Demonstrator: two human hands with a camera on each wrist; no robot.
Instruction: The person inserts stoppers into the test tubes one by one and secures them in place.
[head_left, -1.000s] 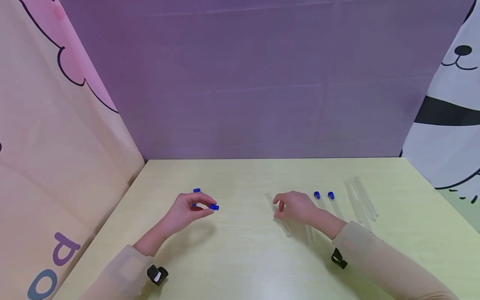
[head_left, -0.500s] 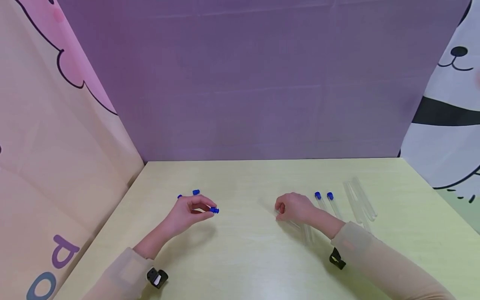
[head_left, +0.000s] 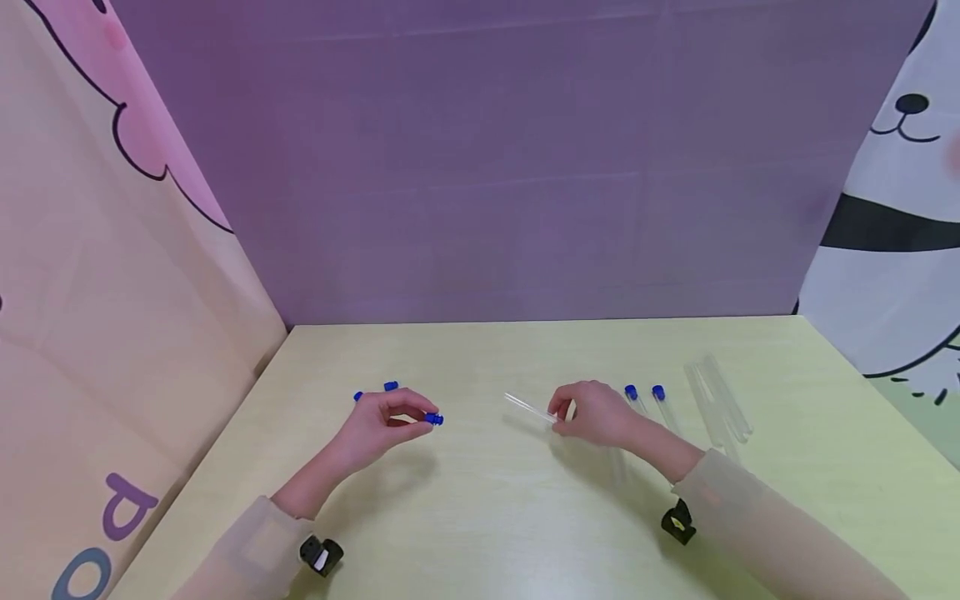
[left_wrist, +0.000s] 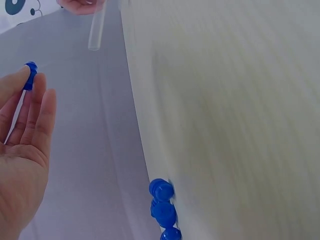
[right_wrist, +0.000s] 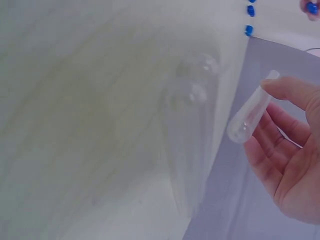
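My left hand (head_left: 375, 425) pinches a small blue stopper (head_left: 433, 419) between thumb and fingertips, above the table. Held by the right hand (head_left: 596, 412) is a clear test tube (head_left: 529, 407), gripped near its rounded end; its open end points left toward the stopper, with a gap between them. In the right wrist view, the thumb lies along the tube (right_wrist: 252, 112). Behind my left hand several more blue stoppers (left_wrist: 164, 214) sit in a row on the table, partly hidden by the hand in the head view.
Two tubes with blue stoppers (head_left: 658, 392) lie behind the right forearm. Farther right are several unstoppered clear tubes (head_left: 716, 400). Another clear tube (head_left: 617, 467) lies under the right hand. A purple backdrop (head_left: 480, 167) stands at the back edge of the pale table (head_left: 480, 525).
The right hand has picked the test tube up off the table and turned its open end leftward. The left hand, still pinching the stopper, has barely shifted.
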